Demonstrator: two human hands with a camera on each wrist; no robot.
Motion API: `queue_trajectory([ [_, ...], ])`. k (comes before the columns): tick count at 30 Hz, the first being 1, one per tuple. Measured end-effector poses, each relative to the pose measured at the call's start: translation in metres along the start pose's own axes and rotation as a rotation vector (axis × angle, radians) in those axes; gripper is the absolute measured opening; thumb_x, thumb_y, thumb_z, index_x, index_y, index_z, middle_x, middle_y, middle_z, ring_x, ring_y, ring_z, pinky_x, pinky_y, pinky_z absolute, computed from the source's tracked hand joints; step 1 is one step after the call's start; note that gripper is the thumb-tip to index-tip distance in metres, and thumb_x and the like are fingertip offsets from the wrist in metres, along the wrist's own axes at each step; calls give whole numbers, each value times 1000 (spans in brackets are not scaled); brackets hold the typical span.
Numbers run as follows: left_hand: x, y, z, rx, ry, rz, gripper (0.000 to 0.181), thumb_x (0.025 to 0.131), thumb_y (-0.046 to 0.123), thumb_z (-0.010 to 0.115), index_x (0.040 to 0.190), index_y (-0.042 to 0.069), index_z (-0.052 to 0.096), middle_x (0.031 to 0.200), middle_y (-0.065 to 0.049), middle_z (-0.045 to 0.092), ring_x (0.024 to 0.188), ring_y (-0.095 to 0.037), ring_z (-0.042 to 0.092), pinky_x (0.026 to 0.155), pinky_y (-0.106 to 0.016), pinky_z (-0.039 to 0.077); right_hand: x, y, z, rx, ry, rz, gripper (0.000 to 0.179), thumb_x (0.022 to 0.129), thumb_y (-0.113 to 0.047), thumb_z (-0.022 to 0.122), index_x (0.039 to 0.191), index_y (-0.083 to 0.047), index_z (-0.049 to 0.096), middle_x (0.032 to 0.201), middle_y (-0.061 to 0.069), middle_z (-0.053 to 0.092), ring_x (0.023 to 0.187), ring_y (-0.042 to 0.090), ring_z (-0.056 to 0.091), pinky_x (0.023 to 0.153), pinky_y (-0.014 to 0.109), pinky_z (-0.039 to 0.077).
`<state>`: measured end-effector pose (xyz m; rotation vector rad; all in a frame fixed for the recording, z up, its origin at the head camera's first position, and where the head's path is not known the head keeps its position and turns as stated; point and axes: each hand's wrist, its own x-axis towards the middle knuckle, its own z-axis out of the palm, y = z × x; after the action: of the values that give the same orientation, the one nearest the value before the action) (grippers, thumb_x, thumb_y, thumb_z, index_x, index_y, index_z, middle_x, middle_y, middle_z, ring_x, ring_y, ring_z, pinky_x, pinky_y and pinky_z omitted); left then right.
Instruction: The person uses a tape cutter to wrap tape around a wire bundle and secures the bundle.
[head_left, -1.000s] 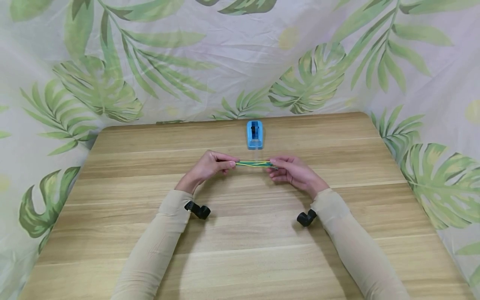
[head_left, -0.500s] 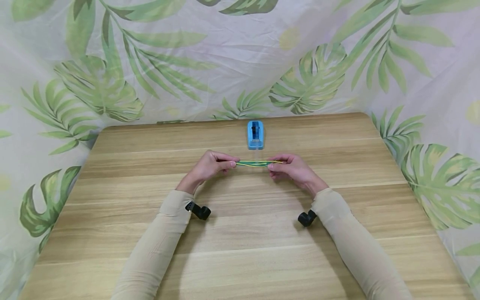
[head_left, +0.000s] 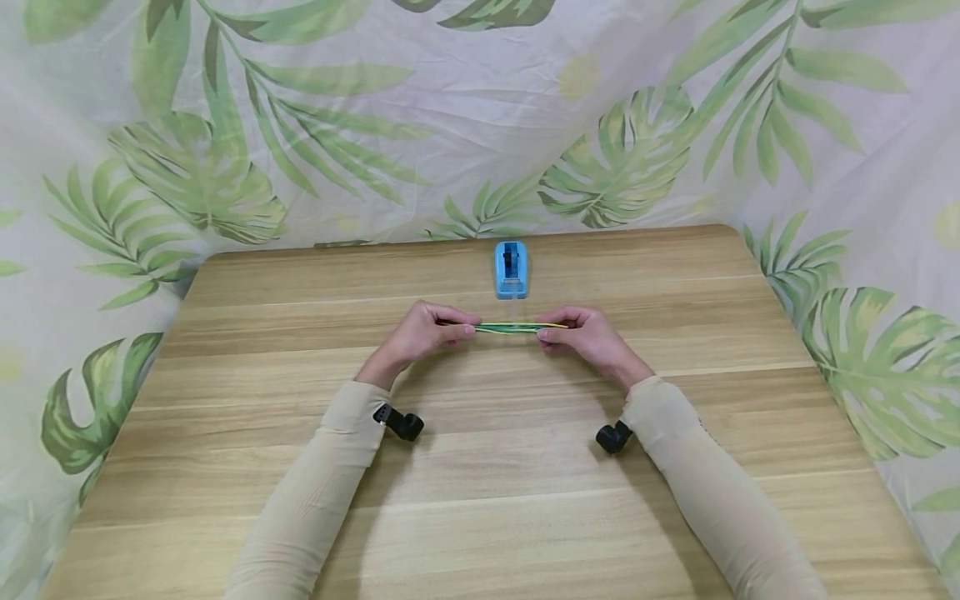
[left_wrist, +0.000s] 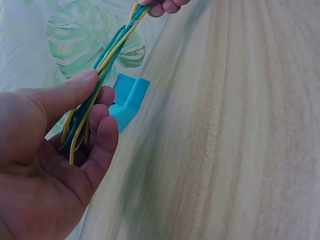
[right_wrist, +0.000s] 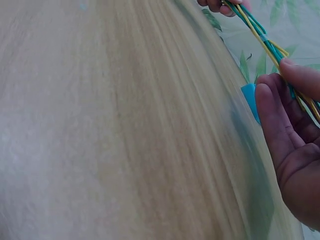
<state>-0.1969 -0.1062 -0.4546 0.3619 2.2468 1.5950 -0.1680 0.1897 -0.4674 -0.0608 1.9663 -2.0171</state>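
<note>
A thin bundle of green and yellow wires (head_left: 506,328) stretches level between both hands above the table. My left hand (head_left: 422,335) pinches its left end between thumb and fingers; in the left wrist view loose wire ends (left_wrist: 73,145) hang down by the palm. The other end is pinched by my right hand (head_left: 588,337), with a yellow tip lying over the fingers. Just beyond the bundle stands a blue tape dispenser (head_left: 512,292). A clear tape strip (head_left: 515,311) runs from it towards the middle of the wires. Tape (left_wrist: 131,23) shows against the bundle in the left wrist view.
The wooden table (head_left: 495,500) reaches back to a leaf-print cloth (head_left: 465,108) hanging behind and at both sides. Black wrist cameras (head_left: 405,426) sit on the beige sleeves (head_left: 307,492).
My right fingers have shifted their grip on the wires, and a yellow tip now shows over them. My left hand has slid very slightly right along the bundle.
</note>
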Motion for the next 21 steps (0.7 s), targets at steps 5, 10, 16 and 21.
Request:
queue_trajectory([
  [5, 1, -1, 1, 11, 0, 4, 20, 91, 13, 77, 109, 5, 78, 92, -5, 75, 74, -22, 60, 64, -29, 50, 0, 0, 0, -27, 2, -4, 28, 90, 3, 73, 117, 11, 67, 96, 13, 71, 83, 18, 70, 80, 34, 59],
  [10, 1, 1, 1, 29, -2, 7, 20, 91, 12, 77, 109, 4, 78, 96, -7, 75, 74, -23, 60, 63, -29, 50, 0, -1, -1, -50, -18, 3, 31, 91, 0, 73, 120, 10, 65, 96, 17, 71, 84, 19, 70, 80, 36, 59],
  [16, 1, 1, 1, 44, 3, 18, 21, 90, 12, 78, 109, 3, 78, 102, -9, 75, 75, -16, 60, 65, -28, 51, 4, 0, -1, -25, -24, 32, 37, 101, -16, 63, 126, 10, 61, 106, 20, 69, 85, 22, 70, 79, 36, 59],
  [21, 2, -1, 2, 39, 10, 42, 20, 89, 9, 78, 108, 2, 78, 106, -12, 74, 78, -11, 61, 68, -29, 53, 7, 0, 0, -28, -9, 77, 39, 103, -23, 61, 126, 8, 62, 104, 17, 69, 81, 21, 70, 76, 33, 59],
])
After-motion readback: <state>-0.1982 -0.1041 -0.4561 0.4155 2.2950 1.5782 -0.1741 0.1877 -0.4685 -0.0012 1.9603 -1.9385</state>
